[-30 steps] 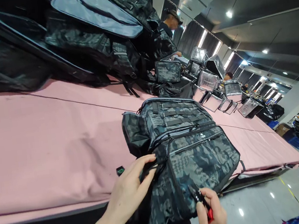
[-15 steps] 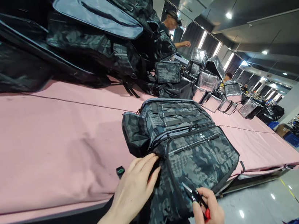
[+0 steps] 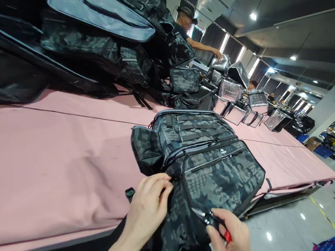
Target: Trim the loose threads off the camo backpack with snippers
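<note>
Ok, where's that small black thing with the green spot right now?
In the head view, the small black thing lies on the pink table, just left of the left hand and the camo backpack.

Right hand [image 3: 231,236] cut off by bottom edge. Snips [image 3: 209,219]: blades partly hidden by fingers. Small black item [image 3: 130,193] on table: too small to ID.

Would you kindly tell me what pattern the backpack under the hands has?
The backpack has a dark grey-and-black camouflage pattern, clearest in the head view.
</note>
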Action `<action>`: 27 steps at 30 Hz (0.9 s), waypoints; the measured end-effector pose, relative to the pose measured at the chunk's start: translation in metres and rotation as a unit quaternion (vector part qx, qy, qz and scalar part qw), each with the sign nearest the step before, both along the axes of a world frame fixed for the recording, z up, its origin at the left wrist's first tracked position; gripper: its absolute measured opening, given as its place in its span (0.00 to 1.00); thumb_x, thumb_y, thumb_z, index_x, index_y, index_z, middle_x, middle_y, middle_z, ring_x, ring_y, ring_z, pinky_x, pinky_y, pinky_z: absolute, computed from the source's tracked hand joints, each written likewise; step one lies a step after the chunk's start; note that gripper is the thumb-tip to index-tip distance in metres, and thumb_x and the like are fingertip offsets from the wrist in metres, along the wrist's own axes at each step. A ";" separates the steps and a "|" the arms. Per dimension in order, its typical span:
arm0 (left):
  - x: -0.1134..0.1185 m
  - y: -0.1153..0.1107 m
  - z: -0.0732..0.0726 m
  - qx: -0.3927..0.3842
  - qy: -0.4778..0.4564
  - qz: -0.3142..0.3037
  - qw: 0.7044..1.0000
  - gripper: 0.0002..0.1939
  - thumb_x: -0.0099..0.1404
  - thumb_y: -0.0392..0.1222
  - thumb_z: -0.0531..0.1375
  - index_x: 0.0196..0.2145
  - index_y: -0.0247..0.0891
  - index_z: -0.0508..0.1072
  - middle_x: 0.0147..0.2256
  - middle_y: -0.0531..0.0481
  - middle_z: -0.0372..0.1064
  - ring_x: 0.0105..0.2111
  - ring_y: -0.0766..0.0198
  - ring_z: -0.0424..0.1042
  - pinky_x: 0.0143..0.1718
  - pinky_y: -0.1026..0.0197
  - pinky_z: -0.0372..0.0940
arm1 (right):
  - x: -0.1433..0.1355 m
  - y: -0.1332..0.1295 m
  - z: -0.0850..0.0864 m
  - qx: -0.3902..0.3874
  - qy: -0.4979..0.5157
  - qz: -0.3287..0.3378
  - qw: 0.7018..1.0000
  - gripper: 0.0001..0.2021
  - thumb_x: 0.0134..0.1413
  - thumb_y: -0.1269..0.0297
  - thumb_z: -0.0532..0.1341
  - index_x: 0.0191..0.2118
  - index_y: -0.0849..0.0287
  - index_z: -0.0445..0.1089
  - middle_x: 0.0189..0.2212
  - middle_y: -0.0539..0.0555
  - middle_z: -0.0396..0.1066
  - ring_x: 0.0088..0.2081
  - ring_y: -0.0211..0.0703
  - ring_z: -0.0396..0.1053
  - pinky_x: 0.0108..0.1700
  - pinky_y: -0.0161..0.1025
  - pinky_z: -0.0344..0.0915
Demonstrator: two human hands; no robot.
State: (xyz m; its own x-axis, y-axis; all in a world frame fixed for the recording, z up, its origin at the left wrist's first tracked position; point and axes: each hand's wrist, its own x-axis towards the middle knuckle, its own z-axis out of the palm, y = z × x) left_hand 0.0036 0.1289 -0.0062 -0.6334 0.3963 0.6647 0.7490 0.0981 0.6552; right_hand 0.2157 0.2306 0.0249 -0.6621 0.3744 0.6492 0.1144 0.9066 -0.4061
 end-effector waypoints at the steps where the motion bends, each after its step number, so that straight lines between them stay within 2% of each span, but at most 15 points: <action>1: 0.000 -0.001 -0.003 0.009 -0.018 0.003 1.000 0.13 0.64 0.47 0.52 0.27 0.40 0.71 0.37 0.45 0.72 0.39 0.56 0.70 0.44 0.53 0.64 | -0.002 0.000 0.007 0.018 -0.015 0.009 1.000 0.11 0.61 0.61 0.56 0.47 0.56 0.67 0.34 0.54 0.76 0.26 0.40 0.72 0.29 0.35 0.69; 5: -0.001 -0.006 -0.013 0.017 -0.098 0.006 0.995 0.12 0.62 0.48 0.53 0.25 0.42 0.70 0.37 0.46 0.72 0.40 0.57 0.70 0.45 0.55 0.65 | -0.022 -0.003 0.037 0.083 -0.076 0.043 0.993 0.11 0.63 0.60 0.53 0.48 0.54 0.65 0.29 0.51 0.74 0.26 0.43 0.72 0.28 0.38 0.67; 8: -0.001 -0.007 -0.013 0.020 -0.122 -0.001 0.992 0.13 0.61 0.50 0.53 0.25 0.42 0.70 0.37 0.46 0.72 0.40 0.56 0.70 0.46 0.54 0.64 | -0.042 -0.012 0.054 0.160 -0.147 0.052 0.975 0.09 0.63 0.62 0.52 0.46 0.55 0.65 0.29 0.51 0.72 0.28 0.47 0.73 0.28 0.41 0.68; 12: -0.001 -0.007 -0.009 0.019 -0.131 -0.003 0.991 0.15 0.61 0.52 0.52 0.25 0.42 0.70 0.37 0.45 0.72 0.41 0.55 0.70 0.46 0.53 0.64 | -0.065 -0.026 0.063 0.272 -0.252 0.024 0.928 0.02 0.59 0.66 0.55 0.37 0.57 0.64 0.26 0.51 0.69 0.24 0.48 0.71 0.22 0.42 0.65; 14: 0.000 -0.007 -0.008 0.020 -0.130 0.000 0.991 0.16 0.61 0.53 0.52 0.25 0.42 0.70 0.36 0.45 0.72 0.40 0.54 0.70 0.46 0.53 0.65 | -0.072 -0.031 0.065 0.306 -0.281 0.009 0.910 0.01 0.59 0.67 0.56 0.36 0.57 0.63 0.26 0.51 0.69 0.23 0.48 0.70 0.20 0.41 0.64; 20: 0.001 -0.007 -0.009 0.041 -0.104 -0.006 0.994 0.16 0.62 0.53 0.52 0.26 0.42 0.70 0.36 0.45 0.71 0.40 0.55 0.70 0.45 0.52 0.64 | -0.085 -0.034 0.071 0.341 -0.314 0.014 0.886 0.03 0.58 0.67 0.56 0.37 0.60 0.62 0.26 0.53 0.69 0.23 0.47 0.71 0.17 0.39 0.63; 27: 0.001 -0.005 -0.009 0.032 -0.110 -0.012 0.993 0.17 0.62 0.54 0.50 0.25 0.42 0.70 0.37 0.44 0.71 0.41 0.54 0.69 0.47 0.51 0.64 | -0.094 -0.033 0.079 0.333 -0.356 0.044 0.872 0.05 0.53 0.75 0.55 0.36 0.59 0.62 0.28 0.54 0.71 0.24 0.48 0.72 0.18 0.39 0.63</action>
